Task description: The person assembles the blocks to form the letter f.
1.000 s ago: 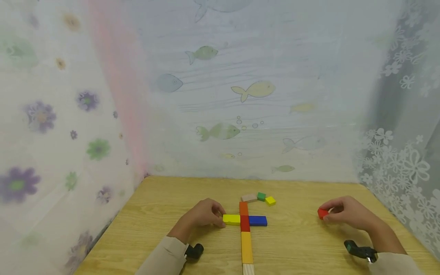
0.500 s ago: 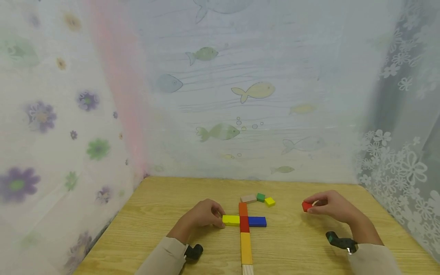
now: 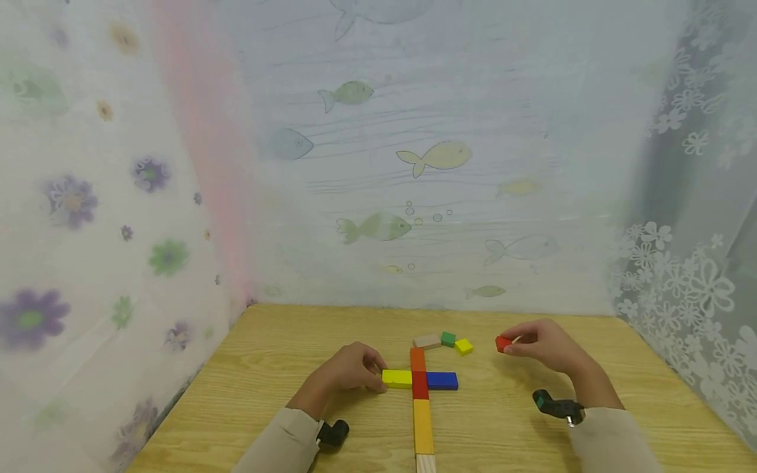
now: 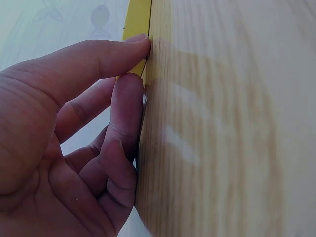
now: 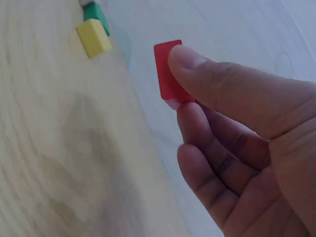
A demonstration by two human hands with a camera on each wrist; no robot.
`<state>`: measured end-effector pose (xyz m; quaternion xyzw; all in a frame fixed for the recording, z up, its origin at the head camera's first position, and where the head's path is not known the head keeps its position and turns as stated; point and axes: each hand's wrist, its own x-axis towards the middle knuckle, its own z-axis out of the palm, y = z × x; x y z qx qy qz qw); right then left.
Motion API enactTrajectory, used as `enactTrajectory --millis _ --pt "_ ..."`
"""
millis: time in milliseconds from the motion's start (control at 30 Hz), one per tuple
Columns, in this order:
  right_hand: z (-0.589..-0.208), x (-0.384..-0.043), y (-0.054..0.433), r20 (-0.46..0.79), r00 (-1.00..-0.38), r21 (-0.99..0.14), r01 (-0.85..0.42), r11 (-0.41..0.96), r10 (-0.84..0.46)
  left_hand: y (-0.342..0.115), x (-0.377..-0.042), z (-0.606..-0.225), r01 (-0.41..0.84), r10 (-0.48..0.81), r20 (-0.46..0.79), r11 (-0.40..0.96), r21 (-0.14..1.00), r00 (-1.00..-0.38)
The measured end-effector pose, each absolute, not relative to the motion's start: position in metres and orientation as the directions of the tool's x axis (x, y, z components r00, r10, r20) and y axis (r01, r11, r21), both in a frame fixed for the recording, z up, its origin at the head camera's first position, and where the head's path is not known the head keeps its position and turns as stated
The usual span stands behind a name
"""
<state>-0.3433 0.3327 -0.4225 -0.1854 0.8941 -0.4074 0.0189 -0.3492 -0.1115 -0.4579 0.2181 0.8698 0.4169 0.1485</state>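
Note:
Between thumb and fingers my right hand [image 3: 547,345] pinches a small red block [image 5: 165,69], held above the table to the right of a small yellow block [image 3: 464,346]. My left hand [image 3: 353,368] grips the outer end of a long yellow block [image 3: 397,378] lying on the table. That block meets a dark red block [image 3: 420,385] in the middle of a cross. A blue block [image 3: 442,381] forms the right arm, an orange block [image 3: 418,359] the top, and an amber block [image 3: 422,426] with a pale wood block [image 3: 425,463] the stem.
Behind the cross, a tan block [image 3: 427,341], a green block [image 3: 448,339] and the small yellow block run in a slanting row. The wooden table [image 3: 284,328] ends at a sheet printed with fish [image 3: 384,226]. Patterned curtains hang at both sides.
My right hand has moved left and farther back with the red block, coming closer to the small yellow block. The left hand keeps its place on the long yellow block.

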Motion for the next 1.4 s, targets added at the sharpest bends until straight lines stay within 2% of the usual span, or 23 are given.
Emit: enactTrajectory --millis 333,667,1400 --pt "-0.442 -0.353 0.308 0.068 -0.938 -0.73 -0.279 0.623 -0.34 -0.109 -0.35 -0.458 0.236 0.495 -0.091 0.559 0.795 -0.864" --pt "-0.448 -0.354 0.292 0.073 -0.95 -0.696 -0.267 0.667 -0.304 -0.11 -0.35 -0.461 0.251 0.473 -0.072 0.583 0.773 -0.878" --pt "-0.459 -0.356 0.277 0.04 -0.97 -0.73 -0.191 0.657 -0.239 -0.111 -0.351 -0.46 0.254 0.487 -0.072 0.569 0.782 -0.87"
